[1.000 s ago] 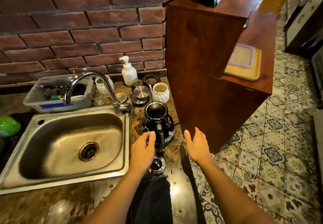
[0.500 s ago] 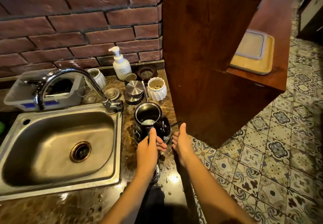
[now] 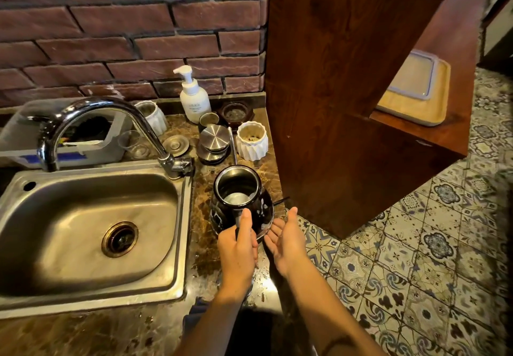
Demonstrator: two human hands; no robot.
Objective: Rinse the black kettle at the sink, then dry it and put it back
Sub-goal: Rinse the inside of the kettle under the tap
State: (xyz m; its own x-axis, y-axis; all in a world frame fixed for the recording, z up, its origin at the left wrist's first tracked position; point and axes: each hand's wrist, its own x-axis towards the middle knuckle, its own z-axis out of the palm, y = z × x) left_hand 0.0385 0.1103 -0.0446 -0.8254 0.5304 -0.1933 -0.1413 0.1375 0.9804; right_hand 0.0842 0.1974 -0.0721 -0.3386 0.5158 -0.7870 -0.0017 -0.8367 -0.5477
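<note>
Fingers of your left hand (image 3: 238,247) were curled round the handle of the black kettle (image 3: 240,197), thumb laid along the handle's top. Your right hand (image 3: 286,242) stood just beside the kettle's base, fingers straight, palm turned inward, holding nothing; whether its fingertips touched the base could not be told. The kettle stood upright and lidless on the narrow strip of worktop (image 3: 204,230) between the right rim of the sink (image 3: 184,244) and the worktop's right edge, closer to that edge, with the tiled floor (image 3: 416,244) below. Droplets showed on its black body, and something pale lay inside, water or a reflection. You looked ready to lift it toward the sink, and the risks lay there. A wet handle gripped by one hand could turn in your fingers and tip the kettle over the edge. A low swing leftward could strike the base of the tap (image 3: 177,162), which stood between kettle and basin. Just behind the kettle, the stacked steel lids (image 3: 215,140) and the white ribbed cup (image 3: 251,140) were near enough to be knocked if you pushed it back, and the wooden cabinet (image 3: 319,106) hemmed your right elbow.
</note>
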